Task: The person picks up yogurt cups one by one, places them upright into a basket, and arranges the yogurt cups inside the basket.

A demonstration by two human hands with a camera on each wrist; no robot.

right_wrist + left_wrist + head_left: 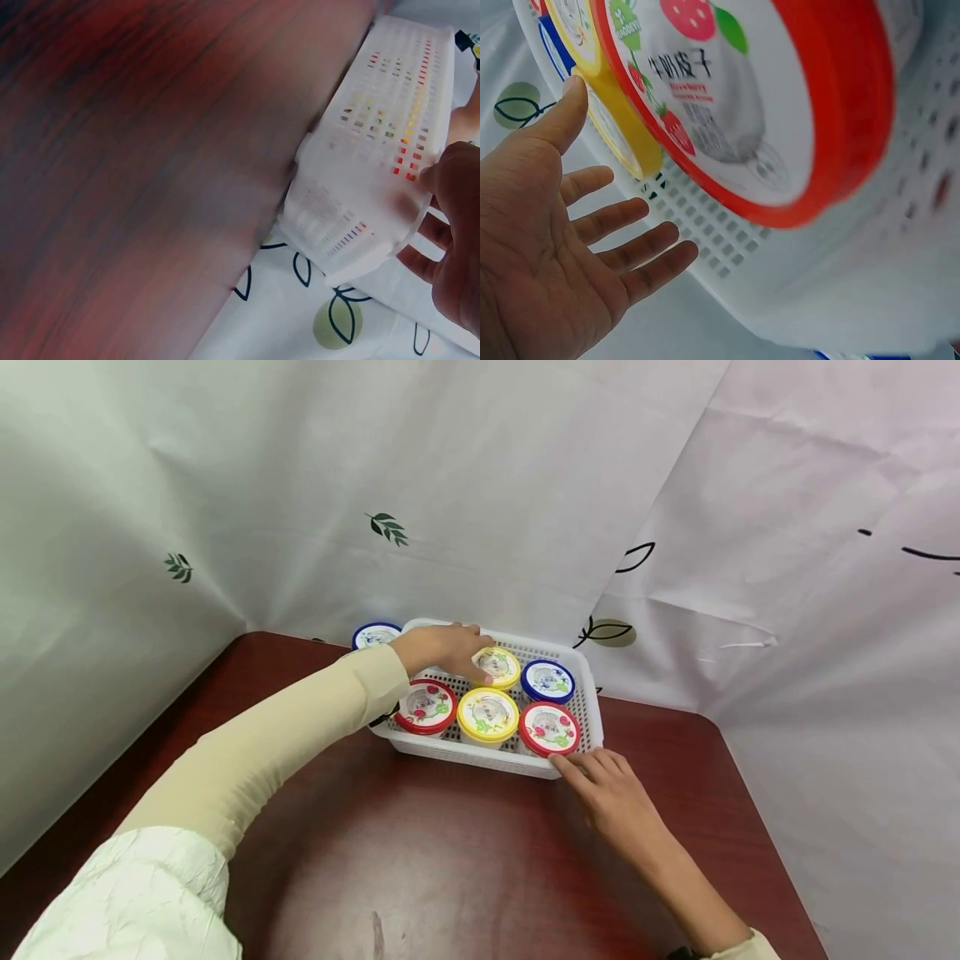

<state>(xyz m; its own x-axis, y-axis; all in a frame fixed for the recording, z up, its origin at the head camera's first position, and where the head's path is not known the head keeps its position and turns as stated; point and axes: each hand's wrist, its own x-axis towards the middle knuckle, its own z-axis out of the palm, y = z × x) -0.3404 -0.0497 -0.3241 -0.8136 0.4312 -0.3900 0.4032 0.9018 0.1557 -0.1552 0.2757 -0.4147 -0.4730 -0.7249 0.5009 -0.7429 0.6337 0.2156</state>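
A white plastic basket [480, 762] with perforated walls holds several lidded cups. My left hand [448, 652] reaches over its back left part, fingers spread, with the thumb by the rear yellow-lidded cup [498, 667]; nothing is gripped. In the left wrist view a red-lidded cup [720, 97] with strawberry pictures stands close to this hand. My right hand [617, 793] holds the front right corner of the basket, thumb on its front side and fingers round the corner. Beside that thumb is another red-lidded cup [550, 728]. The left forearm and hand hide part of the basket's left side.
Along the front row sits a yellow-lidded cup [487, 715]; a blue-lidded cup [547, 681] is at the back right. Outside the basket, behind its left end, another blue-lidded cup [375, 634] stands. Leaf-printed white cloth [480, 510] borders the dark red table [420, 860].
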